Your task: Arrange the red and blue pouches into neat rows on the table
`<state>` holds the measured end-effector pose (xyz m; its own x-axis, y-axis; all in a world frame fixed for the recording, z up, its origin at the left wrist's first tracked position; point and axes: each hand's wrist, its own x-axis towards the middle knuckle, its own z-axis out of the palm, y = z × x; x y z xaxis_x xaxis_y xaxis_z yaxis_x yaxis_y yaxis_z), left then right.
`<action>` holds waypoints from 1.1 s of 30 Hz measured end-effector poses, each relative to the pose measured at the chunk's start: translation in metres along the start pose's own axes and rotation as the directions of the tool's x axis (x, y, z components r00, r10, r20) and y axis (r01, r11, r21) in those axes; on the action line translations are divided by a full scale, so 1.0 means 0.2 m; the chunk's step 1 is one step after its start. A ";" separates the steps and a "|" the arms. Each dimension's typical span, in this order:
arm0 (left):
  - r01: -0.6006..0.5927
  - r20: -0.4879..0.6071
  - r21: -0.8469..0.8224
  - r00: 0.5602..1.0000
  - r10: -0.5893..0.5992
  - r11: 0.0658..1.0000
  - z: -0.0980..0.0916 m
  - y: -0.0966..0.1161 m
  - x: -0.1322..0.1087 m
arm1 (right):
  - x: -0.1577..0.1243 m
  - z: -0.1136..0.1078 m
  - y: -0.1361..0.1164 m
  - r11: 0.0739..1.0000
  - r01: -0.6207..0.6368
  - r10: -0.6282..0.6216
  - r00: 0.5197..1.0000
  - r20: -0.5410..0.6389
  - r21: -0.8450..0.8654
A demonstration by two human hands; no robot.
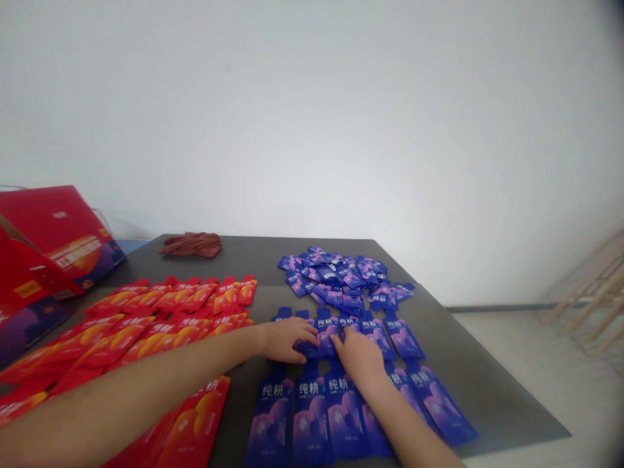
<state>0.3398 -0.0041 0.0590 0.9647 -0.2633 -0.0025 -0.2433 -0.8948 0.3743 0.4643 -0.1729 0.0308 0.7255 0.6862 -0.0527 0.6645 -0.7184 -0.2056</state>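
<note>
Blue sachets (pixel 312 409) lie in tidy rows on the grey counter (pixel 492 396), and from here I see both hands resting on the top row. The left hand (pixel 285 339) and right hand (pixel 355 357) are half open, fingers spread and touching the sachets; I cannot tell whether either has hold of one. Behind the rows sits a loose blue heap (pixel 336 276). Left of them lie red sachets (pixel 166 331), with a red carton (pixel 53 240) further left and a brown cloth (pixel 191 244) behind and left.

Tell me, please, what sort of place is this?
Probably a plain packing or sorting room: a grey table with rows of blue sachets and red sachets, an opened red carton beside it, a bare white wall.
</note>
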 end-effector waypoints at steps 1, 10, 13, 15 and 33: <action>0.003 -0.013 -0.012 1.000 -0.003 1.000 -0.01 0.00 0.00 | 0.01 -0.01 0.02 1.000 0.003 -0.003 1.000 -0.007 -0.013; 0.169 -0.317 -0.074 0.930 -0.184 0.983 -0.08 0.09 -0.02 | 0.34 -0.14 0.24 0.983 0.119 -0.136 0.983 -0.120 -0.142; 0.175 -0.392 -0.119 0.896 -0.208 0.977 -0.09 0.14 -0.04 | 0.42 -0.13 0.22 0.952 0.228 -0.249 0.965 -0.083 -0.204; 0.181 -0.418 -0.142 0.880 -0.224 0.973 -0.09 0.17 -0.06 | 0.46 -0.11 0.19 0.930 0.268 -0.290 0.955 -0.055 -0.251; 0.157 -0.429 -0.365 0.847 -0.315 0.918 -0.08 0.29 -0.08 | 0.46 -0.28 0.37 0.895 0.224 -0.349 0.890 -0.293 -0.386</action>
<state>0.3122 -0.0461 0.0956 0.9366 0.2138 0.2777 -0.0354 -0.7306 0.6819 0.5912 -0.1698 0.0658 0.4661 0.8283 0.3110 0.8264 -0.5331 0.1813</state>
